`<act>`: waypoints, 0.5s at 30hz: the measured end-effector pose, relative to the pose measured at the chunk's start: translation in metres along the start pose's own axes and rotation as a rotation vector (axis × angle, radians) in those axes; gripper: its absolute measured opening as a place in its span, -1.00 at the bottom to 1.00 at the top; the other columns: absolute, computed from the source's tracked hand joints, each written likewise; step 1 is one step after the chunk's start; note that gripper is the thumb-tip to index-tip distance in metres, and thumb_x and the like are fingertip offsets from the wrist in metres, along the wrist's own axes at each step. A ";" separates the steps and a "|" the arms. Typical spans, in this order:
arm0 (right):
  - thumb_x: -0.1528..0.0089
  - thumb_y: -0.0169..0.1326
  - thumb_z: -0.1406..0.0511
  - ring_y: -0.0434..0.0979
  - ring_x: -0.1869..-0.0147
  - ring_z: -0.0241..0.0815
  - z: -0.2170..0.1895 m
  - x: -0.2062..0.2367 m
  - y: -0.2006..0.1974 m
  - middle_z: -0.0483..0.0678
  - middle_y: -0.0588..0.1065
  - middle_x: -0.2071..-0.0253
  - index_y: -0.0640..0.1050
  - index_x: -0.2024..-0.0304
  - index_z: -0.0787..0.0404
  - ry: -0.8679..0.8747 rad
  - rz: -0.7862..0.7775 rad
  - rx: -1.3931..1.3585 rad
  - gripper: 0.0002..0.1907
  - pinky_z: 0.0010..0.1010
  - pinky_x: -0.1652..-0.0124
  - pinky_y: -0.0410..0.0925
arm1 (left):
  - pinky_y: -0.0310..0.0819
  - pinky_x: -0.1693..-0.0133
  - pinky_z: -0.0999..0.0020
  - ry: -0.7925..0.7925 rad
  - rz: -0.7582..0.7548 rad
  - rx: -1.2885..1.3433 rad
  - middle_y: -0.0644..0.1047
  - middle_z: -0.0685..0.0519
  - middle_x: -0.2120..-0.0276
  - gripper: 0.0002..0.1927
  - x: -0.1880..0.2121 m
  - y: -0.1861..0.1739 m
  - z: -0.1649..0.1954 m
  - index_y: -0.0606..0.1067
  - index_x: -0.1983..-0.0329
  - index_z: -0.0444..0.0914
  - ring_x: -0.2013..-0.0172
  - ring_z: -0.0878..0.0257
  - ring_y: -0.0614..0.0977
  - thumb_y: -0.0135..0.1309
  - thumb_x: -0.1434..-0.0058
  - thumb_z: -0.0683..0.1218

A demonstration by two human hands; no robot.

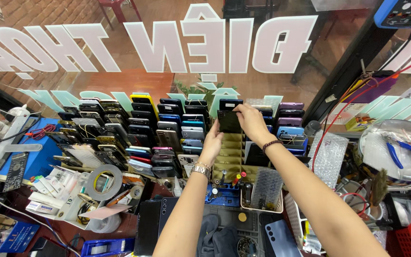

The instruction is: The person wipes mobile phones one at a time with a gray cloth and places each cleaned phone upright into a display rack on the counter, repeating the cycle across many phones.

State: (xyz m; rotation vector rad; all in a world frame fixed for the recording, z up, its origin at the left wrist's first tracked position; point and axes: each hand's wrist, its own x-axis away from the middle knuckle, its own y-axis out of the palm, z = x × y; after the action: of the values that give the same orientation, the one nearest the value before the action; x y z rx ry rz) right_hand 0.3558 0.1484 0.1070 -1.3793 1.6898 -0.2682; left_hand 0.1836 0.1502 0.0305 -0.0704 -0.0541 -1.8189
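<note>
Both forearms reach up; right hand [252, 121] and left hand [213, 142] fingers clamp a dark phone [228, 121] above the slotted rack [229, 151].

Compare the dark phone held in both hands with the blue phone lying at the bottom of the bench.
The dark phone is held upright over the slotted rack by the left hand and right hand; the blue phone lies flat, untouched. The dark phone looks near black; the blue phone is pale blue. Both are slim rectangles.

Bright, even daylight via window – sharp, slight wide-angle edge distortion
</note>
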 end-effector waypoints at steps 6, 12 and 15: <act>-0.25 0.10 0.41 0.55 -0.01 0.14 -0.001 0.008 0.001 0.06 0.53 0.12 0.50 0.07 0.21 0.042 -0.079 0.172 -0.81 -0.10 0.09 0.42 | 0.39 -0.07 0.33 -0.138 -0.024 0.031 0.18 0.01 -0.49 -0.35 0.013 0.005 -0.010 0.05 -0.54 -0.11 -0.30 0.18 0.42 -0.16 -0.39 -0.15; -0.14 0.17 0.43 0.50 0.01 0.14 -0.025 0.010 -0.016 0.10 0.45 0.09 0.51 0.00 0.24 -0.112 0.129 0.212 -0.64 -0.15 0.14 0.42 | 0.48 -0.09 0.30 0.013 0.047 0.096 0.42 -0.06 -0.32 -0.53 0.042 -0.011 -0.018 0.31 -0.40 -0.22 -0.22 0.20 0.51 -0.14 -0.43 -0.11; -0.20 0.18 0.39 0.56 0.12 0.00 -0.044 0.022 -0.021 0.03 0.47 0.13 0.53 -0.02 0.23 0.030 0.084 0.056 -0.68 -0.23 0.16 0.44 | 0.55 0.00 0.33 0.040 0.189 0.141 0.60 -0.08 -0.11 -0.62 0.067 -0.026 -0.028 0.44 -0.25 -0.29 -0.05 0.19 0.64 -0.13 -0.43 -0.10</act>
State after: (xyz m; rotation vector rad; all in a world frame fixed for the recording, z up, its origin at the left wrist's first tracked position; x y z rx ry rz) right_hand 0.3380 0.1065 0.1340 -1.2659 1.7470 -0.2877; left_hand 0.1414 0.0900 0.0078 0.0591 -0.1419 -1.6222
